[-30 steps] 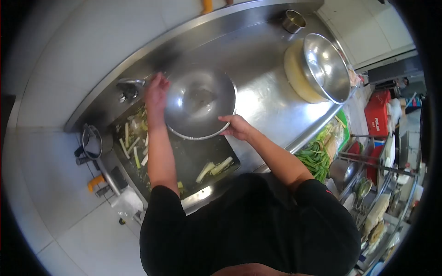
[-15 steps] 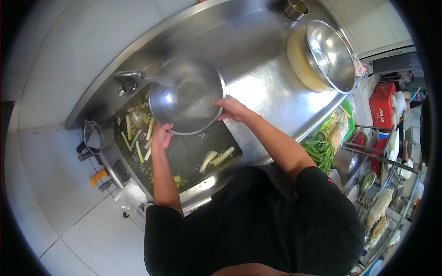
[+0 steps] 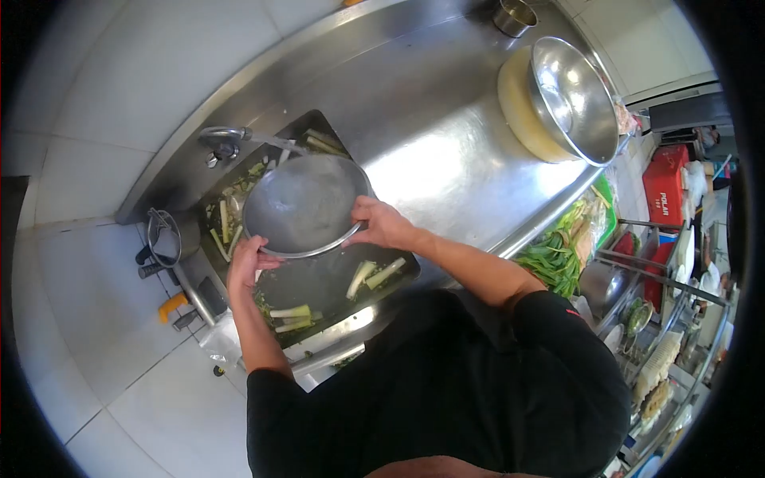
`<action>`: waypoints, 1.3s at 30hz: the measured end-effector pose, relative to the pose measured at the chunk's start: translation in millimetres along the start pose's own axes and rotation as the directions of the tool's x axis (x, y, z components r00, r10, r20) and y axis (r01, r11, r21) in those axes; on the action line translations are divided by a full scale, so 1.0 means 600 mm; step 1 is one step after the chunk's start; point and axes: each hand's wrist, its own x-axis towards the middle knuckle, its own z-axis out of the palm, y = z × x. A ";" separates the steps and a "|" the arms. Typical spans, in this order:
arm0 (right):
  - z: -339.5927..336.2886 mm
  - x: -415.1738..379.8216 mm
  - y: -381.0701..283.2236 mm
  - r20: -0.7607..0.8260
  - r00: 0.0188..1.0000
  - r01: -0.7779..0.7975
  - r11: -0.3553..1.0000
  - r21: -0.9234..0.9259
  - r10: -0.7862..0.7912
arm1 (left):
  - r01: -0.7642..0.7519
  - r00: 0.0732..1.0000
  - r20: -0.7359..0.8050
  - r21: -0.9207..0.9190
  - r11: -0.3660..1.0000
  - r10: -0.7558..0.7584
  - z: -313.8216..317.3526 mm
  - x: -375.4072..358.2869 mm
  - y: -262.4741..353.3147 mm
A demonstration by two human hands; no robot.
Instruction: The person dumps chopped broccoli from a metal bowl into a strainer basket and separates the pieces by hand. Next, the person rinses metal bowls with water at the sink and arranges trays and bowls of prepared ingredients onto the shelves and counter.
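A large metal bowl (image 3: pixel 307 203) is held over the sink basin (image 3: pixel 335 291), tilted, below the running faucet (image 3: pixel 227 135). Water from the spout reaches its far rim. My left hand (image 3: pixel 249 263) grips the near left rim, and my right hand (image 3: pixel 378 223) grips the right rim with the thumb on top. Pale green stalk pieces (image 3: pixel 374 276) lie in the basin near its front right corner. Further stalks (image 3: pixel 293 317) and chopped green scraps are at the front left, along the left side and behind the bowl.
On the steel counter (image 3: pixel 414 95) to the right, a shiny metal bowl (image 3: pixel 578 99) leans on a yellowish one (image 3: pixel 522 103). A small metal pot (image 3: pixel 514 17) stands at the back. Leafy greens (image 3: pixel 558 247), a red box (image 3: pixel 665 183) and a wire rack are at the right.
The bowl has moved toward me and slightly left, with both hands on it. More stalks at the back of the basin now show, and the stream meets its far rim instead of its inside.
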 end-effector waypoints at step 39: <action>-0.062 0.108 0.078 -0.404 0.914 -0.156 0.943 -0.295 0.025 | -0.737 0.501 0.003 0.525 0.424 0.866 0.002 0.167 0.340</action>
